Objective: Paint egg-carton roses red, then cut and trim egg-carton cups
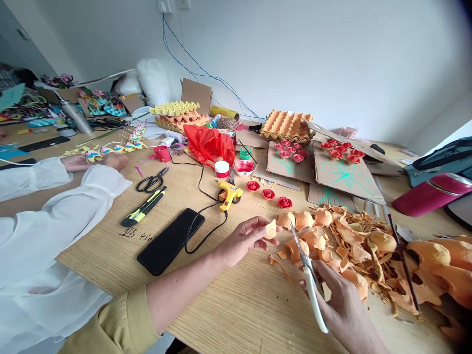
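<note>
Right hand (341, 307), bottom edge of frame, wrist cut off: closed around white-handled scissors (308, 268). The palm hides the finger loops. Blades point up and away; can't tell if they're parted.

Left hand (241, 240), just left of the blade tips: thumb and fingertips pinch a small orange carton cup (272, 229), held just above the table (239, 305). Cup is clear of the blades.

Right of both hands: heap of orange carton scraps (354, 246), running off the right edge. A thin dark stick (403, 263) lies across it; its tip is hard to make out.

Left of the left hand: black phone (170, 241), face down or screen off, can't tell. A black cable curls past it to a yellow glue gun (229, 192). Pen marks on the wood beside the phone are unreadable.

Mid-table: three red paper roses (268, 193), black scissors (151, 182).

Far left: another person's white sleeve (55, 216), their hand (114, 160) partly behind it.

Far side: red plastic bag (208, 145), cardboard sheets (339, 169) carrying more roses, egg trays (285, 125). Back-left clutter is too small to sort.
</note>
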`<action>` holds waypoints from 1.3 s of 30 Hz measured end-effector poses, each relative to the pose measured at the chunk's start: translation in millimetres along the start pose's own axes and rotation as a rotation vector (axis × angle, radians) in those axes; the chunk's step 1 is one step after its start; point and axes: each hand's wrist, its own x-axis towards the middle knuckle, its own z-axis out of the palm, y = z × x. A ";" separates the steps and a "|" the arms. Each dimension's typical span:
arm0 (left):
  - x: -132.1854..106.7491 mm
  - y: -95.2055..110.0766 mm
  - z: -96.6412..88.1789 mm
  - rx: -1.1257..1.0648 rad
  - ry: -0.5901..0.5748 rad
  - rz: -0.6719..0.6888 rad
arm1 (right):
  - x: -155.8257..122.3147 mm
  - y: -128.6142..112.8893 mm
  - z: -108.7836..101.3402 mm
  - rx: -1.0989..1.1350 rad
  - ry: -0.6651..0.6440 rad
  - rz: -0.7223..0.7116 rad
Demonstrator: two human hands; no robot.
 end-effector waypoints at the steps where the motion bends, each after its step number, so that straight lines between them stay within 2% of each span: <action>1: 0.2 -0.6 -0.6 -0.059 0.005 -0.012 | -0.2 0.4 0.1 -0.005 -0.003 0.000; 7: 2.3 -11.5 -4.9 -0.294 0.065 -0.082 | -2.5 2.9 1.5 -0.037 -0.014 -0.006; 10: 3.3 -15.1 -5.8 -0.338 0.043 -0.098 | -3.2 5.2 3.1 -0.071 0.004 -0.034; 18: 0.7 -14.4 -3.2 -0.164 -0.095 -0.085 | 1.3 5.0 1.4 -0.295 0.084 -0.168; 27: -1.0 -15.9 1.1 -0.069 -0.119 -0.075 | 4.0 -2.5 -1.1 -0.305 0.067 -0.209; 32: -1.9 -11.7 1.3 0.076 -0.174 -0.031 | 2.8 -4.3 -1.2 -0.288 0.047 -0.229; 39: -0.7 -12.0 3.1 0.168 -0.137 -0.020 | 3.4 -4.5 -1.3 -0.288 0.069 -0.268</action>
